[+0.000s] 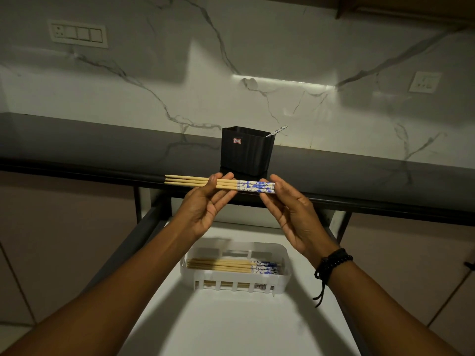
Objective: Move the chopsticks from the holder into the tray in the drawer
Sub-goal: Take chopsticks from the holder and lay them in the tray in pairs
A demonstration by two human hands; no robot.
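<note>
Currently: left hand (pixel 205 201) palm up, thumb over and fingers curled under a bundle of three chopsticks (pixel 218 184), gripping it near the middle. Right hand (pixel 290 211) pinches the patterned end between thumb and fingertips. A beaded black bracelet (pixel 331 263) with a dangling cord sits on the right wrist.

I read the bundle as level, sticks side by side, held in the air above the open drawer (pixel 231 325) and just in front of the dark counter (pixel 77 150) edge. Shafts are pale bare wood, slim and tapering to the left; thick ends carry a blue-and-white print.

Holder (pixel 245 155): black, ribbed, roughly square tub with a small red-and-white sticker, upright on the counter against the veined marble wall. One lone chopstick (pixel 277 131) leans out of its right corner.

Tray (pixel 226 276): white plastic, rounded corners, slotted front wall, resting on the smooth white drawer floor. Inside it I count several matching sticks (pixel 231 265) lying flat, printed ends to the right.
</note>
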